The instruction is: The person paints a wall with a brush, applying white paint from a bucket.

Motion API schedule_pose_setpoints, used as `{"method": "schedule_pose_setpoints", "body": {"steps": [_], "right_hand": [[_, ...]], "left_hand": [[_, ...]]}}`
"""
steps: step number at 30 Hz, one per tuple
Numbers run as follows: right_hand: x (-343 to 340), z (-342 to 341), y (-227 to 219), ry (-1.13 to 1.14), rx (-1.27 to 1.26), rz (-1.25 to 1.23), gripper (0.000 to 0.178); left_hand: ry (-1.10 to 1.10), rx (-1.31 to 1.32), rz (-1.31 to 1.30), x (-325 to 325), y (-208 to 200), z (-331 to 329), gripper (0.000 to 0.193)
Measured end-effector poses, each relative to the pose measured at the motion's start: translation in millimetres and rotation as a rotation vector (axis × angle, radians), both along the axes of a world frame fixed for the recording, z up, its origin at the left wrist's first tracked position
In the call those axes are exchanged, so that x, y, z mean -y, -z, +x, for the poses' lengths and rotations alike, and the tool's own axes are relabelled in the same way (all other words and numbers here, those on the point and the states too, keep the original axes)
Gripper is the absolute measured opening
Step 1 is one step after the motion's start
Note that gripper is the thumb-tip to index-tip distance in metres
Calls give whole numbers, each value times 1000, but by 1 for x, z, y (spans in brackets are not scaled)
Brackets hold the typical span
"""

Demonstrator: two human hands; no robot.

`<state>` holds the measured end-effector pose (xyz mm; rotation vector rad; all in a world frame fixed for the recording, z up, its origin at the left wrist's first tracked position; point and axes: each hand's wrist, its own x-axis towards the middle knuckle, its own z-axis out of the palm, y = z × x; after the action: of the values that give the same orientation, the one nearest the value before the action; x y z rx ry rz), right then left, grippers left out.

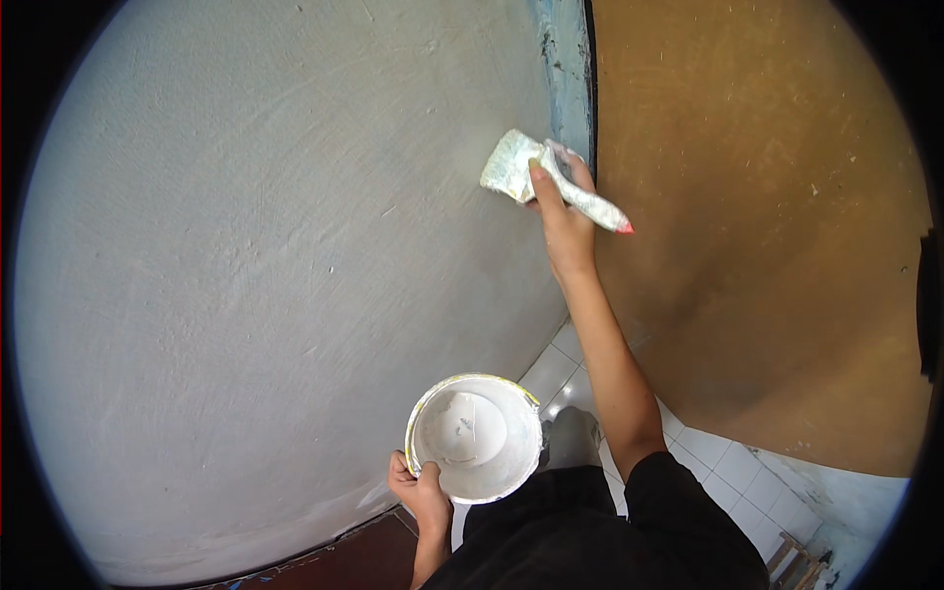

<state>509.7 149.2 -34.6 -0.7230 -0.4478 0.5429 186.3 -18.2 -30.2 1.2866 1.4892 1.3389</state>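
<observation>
My right hand (565, 211) grips a wide paintbrush (590, 208) coated in white paint, its handle ending in a red tip. The bristles point left, at or close to the pale grey-white wall (295, 246); whether they touch it I cannot tell. Low in the view, my left hand (425, 492) is closed on the rim of a white paint bucket (516, 462), thumb over the edge. Some white paint lies in the bottom of the bucket, and its rim is smeared with paint and yellowish marks.
To the right stands a large brown panel (767, 226), with a dark edge along a strip of flaking light-blue paint (567, 79). White floor tiles (703, 447) show below. A dark red surface (364, 560) lies at lower left, and a slatted wooden item (795, 565) at lower right.
</observation>
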Motion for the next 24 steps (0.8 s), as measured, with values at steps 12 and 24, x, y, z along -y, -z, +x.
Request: {"method": "schedule_pose_setpoints", "body": {"steps": [12,24], "right_hand": [[2,-52,236,-76,-414,-472,52],[-9,11,71,-179,-294,67,62]], "left_hand": [[21,-95,-30,1,-1,2,21],[25,-83,-33,-2,-10,0,20]]}}
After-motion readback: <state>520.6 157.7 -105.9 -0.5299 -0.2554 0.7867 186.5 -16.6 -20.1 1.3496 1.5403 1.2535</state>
